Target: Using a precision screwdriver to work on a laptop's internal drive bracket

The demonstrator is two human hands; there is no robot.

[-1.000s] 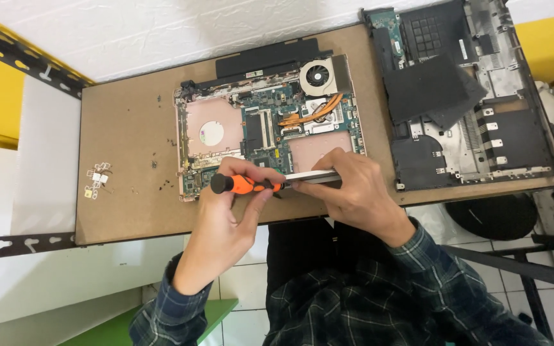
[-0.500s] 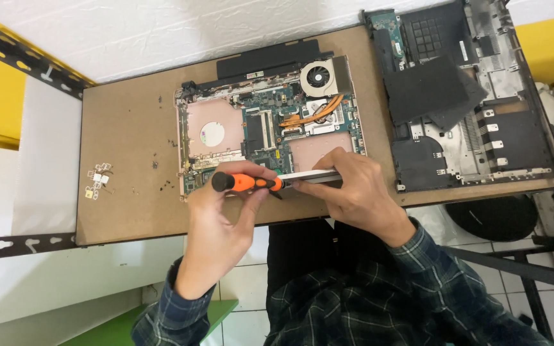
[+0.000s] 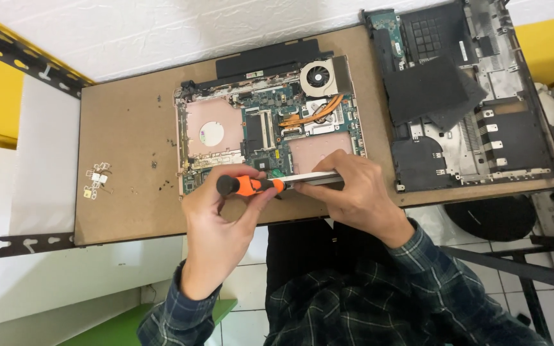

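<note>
Your left hand (image 3: 222,214) still grips the screwdriver (image 3: 251,186) (nothing has shifted); your right hand (image 3: 347,192), at three o'clock, pinches the laptop (image 3: 270,138) edge.

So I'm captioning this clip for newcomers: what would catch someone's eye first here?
Probably the opened laptop base with its bare green circuit board and round fan in the middle of the brown board tabletop. At its near edge, the left hand holds an orange-and-black-handled screwdriver sideways, while the right hand rests beside its tip. A second stripped grey laptop shell lies to the right.
</note>
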